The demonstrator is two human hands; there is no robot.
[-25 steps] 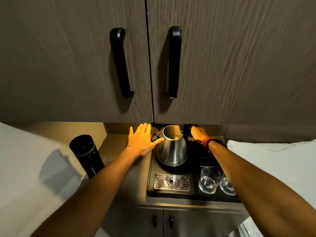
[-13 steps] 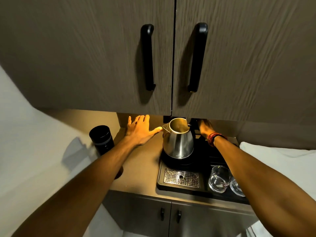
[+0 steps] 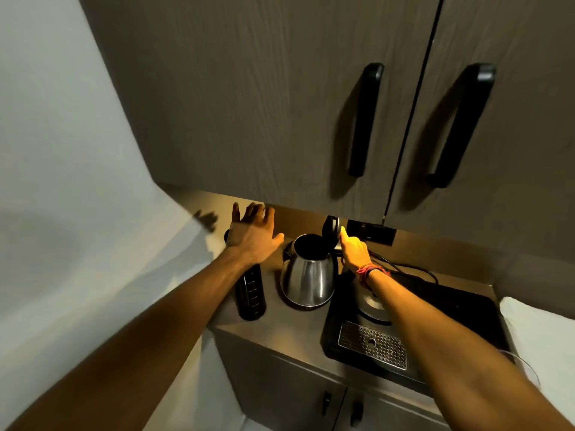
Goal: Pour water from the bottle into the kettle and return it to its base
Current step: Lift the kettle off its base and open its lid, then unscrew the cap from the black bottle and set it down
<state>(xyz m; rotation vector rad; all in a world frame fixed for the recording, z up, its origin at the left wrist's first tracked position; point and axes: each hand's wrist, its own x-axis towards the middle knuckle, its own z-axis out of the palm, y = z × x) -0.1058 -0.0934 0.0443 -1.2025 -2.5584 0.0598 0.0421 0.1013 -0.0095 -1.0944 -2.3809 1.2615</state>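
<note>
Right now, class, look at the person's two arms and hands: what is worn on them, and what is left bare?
Both forearms are bare to the edge of the frame, with no sleeves showing. The left hand has no glove, and no ring or watch shows. The right hand is also ungloved; its wrist carries a band of red threads, apparently several thin strands wound together, with loose ends.

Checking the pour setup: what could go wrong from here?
1. The black cylindrical bottle stands under the left hand's forearm; a careless reach could topple it.
2. The steel kettle sits off its round base; the right hand props its upright lid, which may drop mid-pour.
</note>
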